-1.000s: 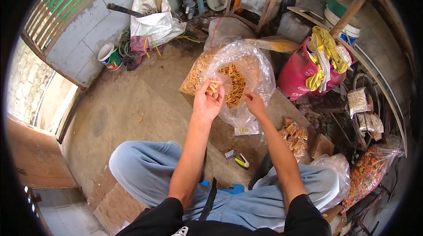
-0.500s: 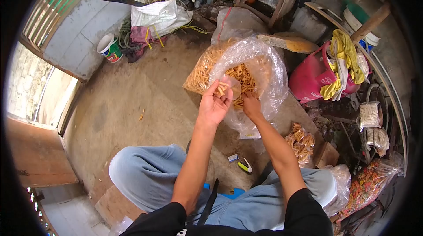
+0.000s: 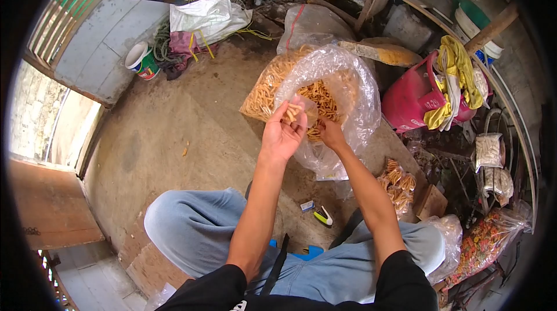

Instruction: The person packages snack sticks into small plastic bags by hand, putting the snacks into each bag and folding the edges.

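The left hand (image 3: 282, 135) is closed around 1 small clear bag (image 3: 301, 112) with snack sticks inside. Apart from it, the right hand (image 3: 331, 133) reaches into the mouth of the large clear bag (image 3: 366, 122), fingers at the brown sticks (image 3: 320, 97); I cannot tell whether they grip any.

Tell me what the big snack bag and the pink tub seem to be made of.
The big snack bag looks like clear, glossy plastic film: it's crinkled, shiny and shows the sticks inside. The pink tub is probably plastic, fairly smooth, judging by its even colour.
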Action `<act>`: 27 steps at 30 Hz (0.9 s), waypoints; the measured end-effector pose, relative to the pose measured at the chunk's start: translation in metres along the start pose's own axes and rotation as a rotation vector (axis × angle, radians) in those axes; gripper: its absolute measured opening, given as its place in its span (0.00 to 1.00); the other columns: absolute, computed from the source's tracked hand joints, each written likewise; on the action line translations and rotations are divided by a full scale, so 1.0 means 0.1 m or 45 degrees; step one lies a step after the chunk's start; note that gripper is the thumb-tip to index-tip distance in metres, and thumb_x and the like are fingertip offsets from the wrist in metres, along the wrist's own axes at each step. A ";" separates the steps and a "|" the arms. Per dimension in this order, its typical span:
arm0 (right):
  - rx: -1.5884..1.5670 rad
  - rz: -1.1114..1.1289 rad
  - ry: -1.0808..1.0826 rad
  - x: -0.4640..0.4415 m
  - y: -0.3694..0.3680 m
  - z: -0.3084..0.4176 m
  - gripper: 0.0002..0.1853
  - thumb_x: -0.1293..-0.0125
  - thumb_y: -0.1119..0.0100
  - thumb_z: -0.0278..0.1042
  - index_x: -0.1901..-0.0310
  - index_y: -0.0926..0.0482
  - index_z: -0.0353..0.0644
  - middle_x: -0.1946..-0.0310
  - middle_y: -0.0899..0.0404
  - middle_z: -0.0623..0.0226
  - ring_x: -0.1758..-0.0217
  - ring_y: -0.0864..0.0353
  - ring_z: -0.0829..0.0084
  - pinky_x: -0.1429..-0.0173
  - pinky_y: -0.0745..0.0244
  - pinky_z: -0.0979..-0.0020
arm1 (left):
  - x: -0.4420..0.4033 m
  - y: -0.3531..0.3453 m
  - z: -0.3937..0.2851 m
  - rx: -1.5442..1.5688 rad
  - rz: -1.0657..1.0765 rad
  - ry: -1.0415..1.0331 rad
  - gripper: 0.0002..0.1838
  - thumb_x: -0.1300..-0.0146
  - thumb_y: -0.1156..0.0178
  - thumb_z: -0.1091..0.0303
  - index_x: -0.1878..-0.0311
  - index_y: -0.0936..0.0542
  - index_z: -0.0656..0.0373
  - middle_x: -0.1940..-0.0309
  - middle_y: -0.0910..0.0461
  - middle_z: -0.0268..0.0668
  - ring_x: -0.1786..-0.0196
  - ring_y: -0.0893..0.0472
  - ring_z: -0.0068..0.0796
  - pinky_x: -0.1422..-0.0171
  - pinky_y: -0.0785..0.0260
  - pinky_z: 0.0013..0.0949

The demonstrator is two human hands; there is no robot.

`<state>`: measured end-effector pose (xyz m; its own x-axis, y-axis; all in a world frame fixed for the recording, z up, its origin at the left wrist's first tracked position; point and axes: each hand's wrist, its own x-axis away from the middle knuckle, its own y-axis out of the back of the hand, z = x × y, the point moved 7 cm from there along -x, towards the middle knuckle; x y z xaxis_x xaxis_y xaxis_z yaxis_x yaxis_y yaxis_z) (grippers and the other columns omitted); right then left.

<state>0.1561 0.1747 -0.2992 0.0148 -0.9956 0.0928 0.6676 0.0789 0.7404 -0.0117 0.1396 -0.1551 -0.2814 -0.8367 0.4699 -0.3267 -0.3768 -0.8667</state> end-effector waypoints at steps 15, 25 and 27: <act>-0.236 -0.025 -0.042 0.20 -0.23 0.04 0.12 0.42 0.40 0.34 0.61 0.18 0.35 0.68 0.17 0.53 0.63 0.17 0.58 0.55 0.24 0.63 | 0.10 0.05 -0.08 -0.019 -0.031 -0.036 0.05 0.33 0.43 0.67 0.57 0.22 0.55 0.57 0.17 0.34 0.56 0.18 0.28 0.51 0.21 0.34; -1.075 -0.196 -0.240 0.54 0.97 0.23 0.09 0.36 0.39 0.36 0.63 0.20 0.39 0.74 0.21 0.73 0.77 0.29 0.85 0.76 0.37 0.82 | 0.35 -0.22 -0.11 -0.082 0.040 -0.116 0.07 0.32 0.44 0.65 0.54 0.23 0.56 0.54 0.18 0.32 0.50 0.19 0.26 0.46 0.23 0.32; -1.262 -0.224 -0.190 0.71 1.32 0.50 0.08 0.36 0.39 0.35 0.64 0.19 0.39 0.75 0.22 0.74 0.77 0.29 0.84 0.76 0.39 0.80 | 0.39 -0.26 -0.08 -0.117 0.066 -0.114 0.09 0.31 0.44 0.64 0.53 0.22 0.56 0.55 0.18 0.30 0.48 0.21 0.24 0.44 0.24 0.30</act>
<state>0.2083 0.1172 -0.1616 -0.1912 -0.9671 0.1679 0.9685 -0.2136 -0.1276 -0.0210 0.1201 -0.1135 -0.2198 -0.8877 0.4045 -0.3961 -0.2977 -0.8686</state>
